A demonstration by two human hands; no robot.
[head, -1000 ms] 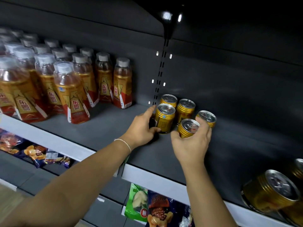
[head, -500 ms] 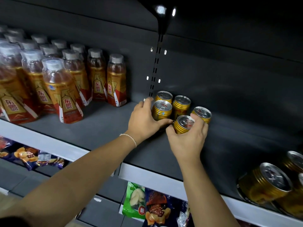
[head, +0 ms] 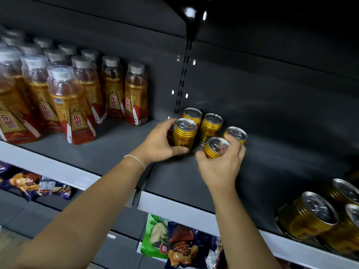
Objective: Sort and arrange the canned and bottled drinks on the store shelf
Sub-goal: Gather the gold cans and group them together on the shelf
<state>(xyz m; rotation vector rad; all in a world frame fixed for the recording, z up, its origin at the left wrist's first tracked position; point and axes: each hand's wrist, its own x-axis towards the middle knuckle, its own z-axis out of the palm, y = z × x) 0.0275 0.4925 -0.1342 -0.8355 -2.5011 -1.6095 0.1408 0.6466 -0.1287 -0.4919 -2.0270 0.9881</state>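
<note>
Several gold cans stand in a cluster near the back of the dark grey shelf (head: 120, 150). My left hand (head: 159, 142) grips the front-left gold can (head: 184, 133), thumb across its front. My right hand (head: 221, 166) grips the front-right gold can (head: 215, 147), which tilts toward me. Behind them stand a rear-left can (head: 191, 114), a middle can (head: 210, 127) and a can at the right (head: 236, 133). Rows of amber bottled drinks (head: 71, 105) with white caps fill the shelf's left part.
More gold cans (head: 308, 214) sit at the shelf's front right edge. A slotted upright (head: 182, 80) runs up the back panel behind the cluster. Snack bags (head: 174, 245) hang on the shelf below. Bare shelf lies between the cluster and the right-hand cans.
Both hands have closed in on their cans. The left thumb has wrapped around the front-left can, and the two front cans have shifted slightly back toward the cluster.
</note>
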